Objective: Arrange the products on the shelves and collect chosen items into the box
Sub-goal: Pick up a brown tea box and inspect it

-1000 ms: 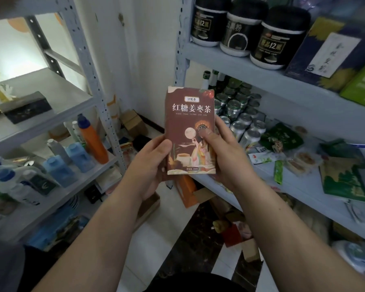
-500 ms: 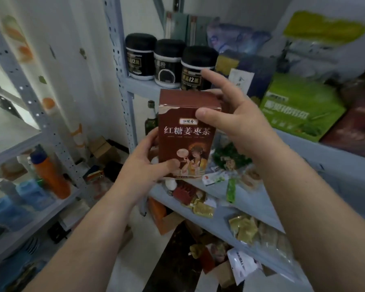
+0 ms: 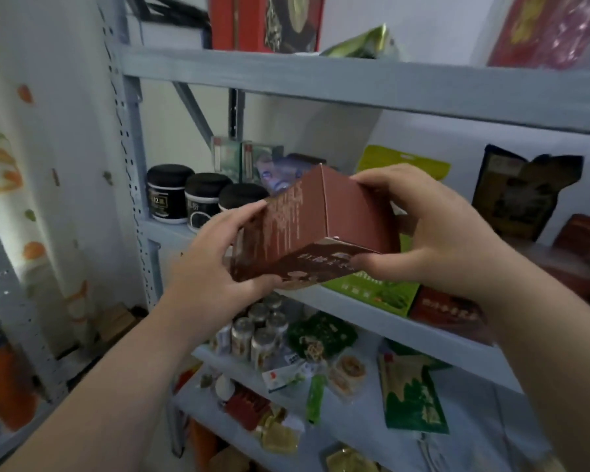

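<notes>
I hold a brown tea box (image 3: 307, 229) with both hands in front of the middle shelf (image 3: 372, 313) of the grey rack. The box is tipped on its side, its printed face turned downward and its top flap facing me. My left hand (image 3: 215, 267) grips its left end, thumb underneath. At the right end, my right hand (image 3: 433, 233) has fingers over the top and the thumb below. Behind the box, three black-lidded jars (image 3: 201, 199) stand at the left of that shelf.
Green packs (image 3: 378, 291) and a red-brown box (image 3: 447, 311) lie on the middle shelf, with a dark pouch (image 3: 521, 195) behind. The lower shelf (image 3: 355, 420) holds small jars (image 3: 256, 335), sachets and a green packet (image 3: 413, 396). Red boxes (image 3: 263, 22) stand on the top shelf (image 3: 355, 80). Another rack is at left.
The box went from upright with its front facing me to tipped on its side. Both hands raised it to the middle shelf level, and my view tilted upward.
</notes>
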`<state>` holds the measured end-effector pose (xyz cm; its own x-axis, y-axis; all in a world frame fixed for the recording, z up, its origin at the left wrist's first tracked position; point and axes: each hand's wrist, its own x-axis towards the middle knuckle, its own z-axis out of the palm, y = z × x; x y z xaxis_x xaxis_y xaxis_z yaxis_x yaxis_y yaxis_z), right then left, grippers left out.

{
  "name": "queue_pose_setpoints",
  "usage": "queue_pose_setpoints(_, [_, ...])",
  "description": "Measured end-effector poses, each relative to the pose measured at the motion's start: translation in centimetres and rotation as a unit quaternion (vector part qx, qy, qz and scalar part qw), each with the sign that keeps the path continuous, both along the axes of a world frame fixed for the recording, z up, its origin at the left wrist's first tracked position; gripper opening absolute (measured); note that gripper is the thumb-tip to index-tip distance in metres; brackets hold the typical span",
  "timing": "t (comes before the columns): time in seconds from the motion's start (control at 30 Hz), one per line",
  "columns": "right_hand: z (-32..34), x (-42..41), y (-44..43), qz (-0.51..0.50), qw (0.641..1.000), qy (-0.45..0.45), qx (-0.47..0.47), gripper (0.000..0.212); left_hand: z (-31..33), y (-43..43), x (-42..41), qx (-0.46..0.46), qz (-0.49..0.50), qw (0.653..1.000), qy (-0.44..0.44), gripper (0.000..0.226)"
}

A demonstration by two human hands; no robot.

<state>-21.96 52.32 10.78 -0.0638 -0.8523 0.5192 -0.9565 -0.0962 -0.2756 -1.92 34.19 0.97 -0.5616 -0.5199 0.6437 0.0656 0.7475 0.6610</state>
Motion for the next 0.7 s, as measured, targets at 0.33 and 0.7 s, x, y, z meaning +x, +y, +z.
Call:
queue_pose_setpoints(0.33, [-1.0, -3.8, 0.5, -0.101, 0.951, 0.209, -0.205, 0.072, 5.6, -4.0, -6.6, -0.105, 0.004, 0.983, -0.148, 0.077])
queue_pose_setpoints(0.7, [0.2, -8.9, -9.6, -0.185, 0.915, 0.327, -0.147, 0.071, 8.9, -16.0, -16.3, -0.303, 0.024, 0.866, -0.398, 0.088])
